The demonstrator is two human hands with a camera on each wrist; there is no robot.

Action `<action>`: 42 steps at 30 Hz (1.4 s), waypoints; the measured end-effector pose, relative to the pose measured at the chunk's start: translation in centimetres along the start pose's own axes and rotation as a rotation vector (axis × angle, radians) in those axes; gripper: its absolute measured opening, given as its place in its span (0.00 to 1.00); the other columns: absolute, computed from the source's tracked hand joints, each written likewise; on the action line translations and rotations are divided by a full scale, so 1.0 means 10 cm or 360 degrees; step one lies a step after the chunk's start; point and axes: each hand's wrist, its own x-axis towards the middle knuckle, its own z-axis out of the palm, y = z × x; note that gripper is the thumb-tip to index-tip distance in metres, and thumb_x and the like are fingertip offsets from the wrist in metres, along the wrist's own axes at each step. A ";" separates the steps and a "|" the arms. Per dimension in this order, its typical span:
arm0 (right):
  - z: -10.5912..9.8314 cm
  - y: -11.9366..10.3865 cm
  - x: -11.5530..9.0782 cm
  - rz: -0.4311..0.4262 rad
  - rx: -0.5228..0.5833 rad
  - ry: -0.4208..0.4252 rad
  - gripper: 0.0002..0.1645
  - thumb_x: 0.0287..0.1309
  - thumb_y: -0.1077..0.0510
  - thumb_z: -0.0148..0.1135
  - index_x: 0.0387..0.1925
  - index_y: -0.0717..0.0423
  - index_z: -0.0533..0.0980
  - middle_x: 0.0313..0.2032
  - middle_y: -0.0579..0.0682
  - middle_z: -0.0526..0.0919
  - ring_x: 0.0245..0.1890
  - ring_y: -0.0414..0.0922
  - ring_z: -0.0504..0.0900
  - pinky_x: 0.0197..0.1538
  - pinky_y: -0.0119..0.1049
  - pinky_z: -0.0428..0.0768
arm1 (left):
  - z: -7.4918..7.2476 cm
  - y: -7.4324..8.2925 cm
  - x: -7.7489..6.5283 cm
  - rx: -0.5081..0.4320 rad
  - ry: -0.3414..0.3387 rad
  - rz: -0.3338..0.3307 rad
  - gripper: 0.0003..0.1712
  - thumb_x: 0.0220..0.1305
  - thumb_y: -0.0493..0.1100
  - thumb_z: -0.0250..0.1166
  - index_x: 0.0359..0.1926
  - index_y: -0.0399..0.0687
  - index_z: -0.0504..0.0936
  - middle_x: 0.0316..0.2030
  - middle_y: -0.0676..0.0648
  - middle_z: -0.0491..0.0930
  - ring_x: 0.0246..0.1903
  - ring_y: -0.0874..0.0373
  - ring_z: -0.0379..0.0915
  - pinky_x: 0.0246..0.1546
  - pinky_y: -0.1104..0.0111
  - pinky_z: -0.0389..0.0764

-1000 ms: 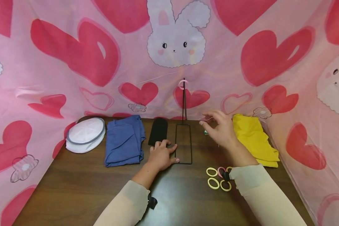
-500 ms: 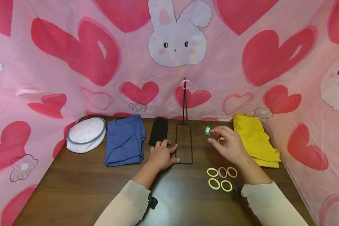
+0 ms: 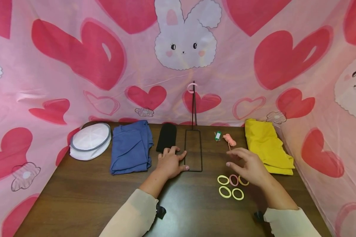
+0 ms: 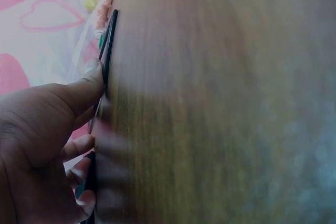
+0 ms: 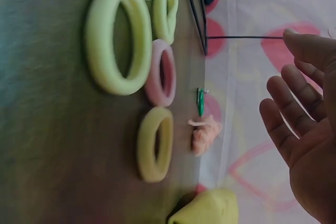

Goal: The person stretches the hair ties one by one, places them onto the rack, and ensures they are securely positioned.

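My left hand [image 3: 169,163] rests at the near left corner of a black wire stand's rectangular base [image 3: 201,149], fingers spread. Its thumb presses on the wire in the left wrist view. From the stand's tall upright hangs a pink ring [image 3: 191,88]. My right hand [image 3: 249,164] hovers above the table with nothing in its loosely bent fingers. Just beyond it lies a small bundle of salmon-pink cord [image 3: 230,140]. Below and left of it are several yellow hair ties [image 5: 94,40] and a pink one [image 5: 153,80]; in the head view the hand partly covers one yellow tie.
Along the back left stand a white round piece with a grey rim [image 3: 90,140], a folded blue cloth [image 3: 131,148] and a flat black piece [image 3: 166,136]. A small green-and-white item [image 3: 218,135] lies near the cord. Yellow cloth [image 3: 267,144] lies at right. Pink patterned fabric surrounds the table.
My right hand has drawn back from beside the upright, toward me and to the right. The green-and-white item and the cord bundle are now uncovered. My left hand keeps its place.
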 end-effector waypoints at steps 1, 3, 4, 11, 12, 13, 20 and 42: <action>-0.01 0.01 -0.03 0.0002 0.0004 -0.0014 0.25 0.49 0.62 0.82 0.50 0.52 0.85 0.46 0.46 0.87 0.39 0.47 0.83 0.40 0.46 0.82 | 0.00 0.00 0.00 0.0002 -0.0002 -0.0001 0.43 0.64 0.73 0.63 0.77 0.73 0.66 0.73 0.50 0.61 0.67 0.42 0.56 0.54 0.48 0.64; -0.02 0.03 -0.10 0.0004 0.0012 -0.0042 0.25 0.48 0.63 0.82 0.50 0.51 0.85 0.45 0.48 0.87 0.39 0.48 0.84 0.40 0.46 0.82 | 0.00 0.01 0.00 -0.0001 -0.0005 -0.0005 0.43 0.64 0.73 0.63 0.77 0.73 0.66 0.73 0.50 0.61 0.67 0.42 0.56 0.54 0.48 0.64; -0.02 0.04 -0.13 0.0002 0.0019 -0.0058 0.26 0.48 0.64 0.82 0.50 0.51 0.85 0.45 0.49 0.87 0.39 0.49 0.84 0.40 0.46 0.83 | 0.00 0.01 0.00 0.0000 -0.0007 -0.0007 0.43 0.64 0.73 0.63 0.77 0.73 0.66 0.73 0.50 0.61 0.67 0.43 0.56 0.54 0.48 0.64; -0.03 0.11 -0.31 0.0030 0.0003 -0.0234 0.27 0.46 0.64 0.83 0.51 0.55 0.85 0.46 0.46 0.87 0.44 0.46 0.86 0.47 0.46 0.84 | -0.01 -0.01 0.00 -0.0004 0.0001 -0.0020 0.43 0.64 0.73 0.63 0.77 0.73 0.66 0.73 0.50 0.61 0.67 0.42 0.57 0.54 0.48 0.64; -0.03 0.12 -0.34 0.0040 -0.0011 -0.0264 0.27 0.46 0.64 0.83 0.51 0.55 0.85 0.47 0.45 0.87 0.45 0.45 0.85 0.48 0.46 0.83 | 0.00 -0.01 0.00 -0.0001 0.0004 -0.0020 0.43 0.64 0.73 0.63 0.77 0.73 0.66 0.73 0.49 0.61 0.67 0.42 0.57 0.54 0.48 0.64; -0.03 0.12 -0.36 0.0049 -0.0022 -0.0290 0.27 0.47 0.63 0.83 0.51 0.55 0.85 0.47 0.44 0.87 0.46 0.45 0.85 0.49 0.47 0.83 | 0.00 -0.01 0.00 0.0003 0.0007 -0.0020 0.43 0.64 0.73 0.63 0.77 0.73 0.66 0.73 0.49 0.61 0.67 0.42 0.57 0.54 0.48 0.64; 0.03 0.14 -0.44 0.0065 -0.0080 -0.0370 0.27 0.44 0.60 0.84 0.50 0.52 0.86 0.46 0.42 0.87 0.47 0.44 0.83 0.51 0.48 0.80 | 0.01 -0.01 0.01 0.0010 0.0023 -0.0019 0.43 0.64 0.74 0.63 0.77 0.73 0.66 0.73 0.50 0.61 0.67 0.42 0.57 0.54 0.48 0.64; 0.11 0.11 -0.42 0.0144 -0.0248 -0.0550 0.20 0.53 0.61 0.78 0.50 0.55 0.86 0.44 0.45 0.87 0.46 0.45 0.83 0.50 0.49 0.81 | 0.03 0.00 0.00 -0.0010 0.0029 -0.0015 0.43 0.64 0.72 0.63 0.77 0.72 0.66 0.73 0.49 0.61 0.67 0.42 0.57 0.55 0.46 0.64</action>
